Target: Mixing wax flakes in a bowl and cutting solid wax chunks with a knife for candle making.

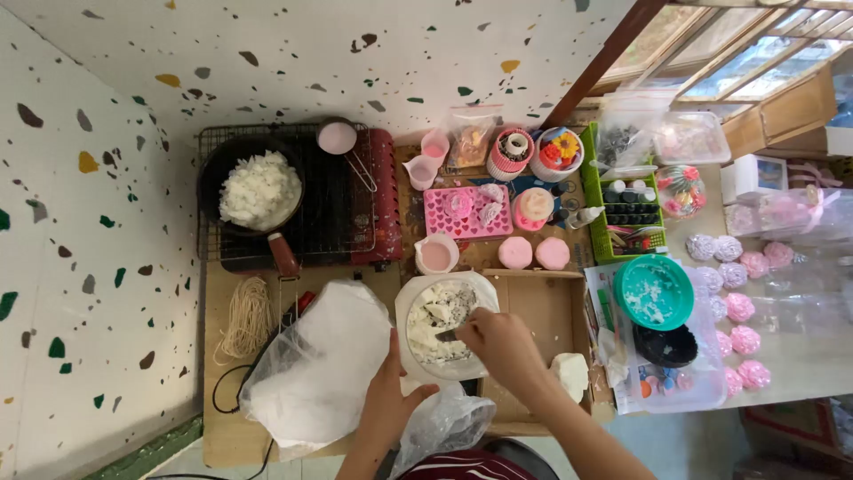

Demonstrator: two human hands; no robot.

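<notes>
At the near centre of the cluttered table, a clear round bowl (444,327) sits on a flat cardboard box (542,311). The bowl holds white wax-like chunks (435,322), irregular and blocky, some speckled with dark flecks.

The right hand (499,342) reaches in from the near right and lies over the bowl's right rim. Its fingers are curled together around a small dark tool (447,335), whose tip points left into the chunks. The tool's long axis runs roughly left to right, so the chunks lie directly left of the right hand and touch the tip, as far as can be told.

The left hand (388,391) sits at the bowl's near-left edge, thumb and fingers spread along the rim. It steadies the bowl rather than entering it. The right hand is therefore the nearer hand to the chunks.

Surroundings:
- A large white plastic bag (315,369) lies just left of the bowl, touching the left hand.
- A separate white block (570,373) rests on the box to the right, apart from both hands.
- A black pan of white flakes (259,188) stands on a wire rack at far left.
- A teal bowl (653,292) stands to the right, well apart.
</notes>
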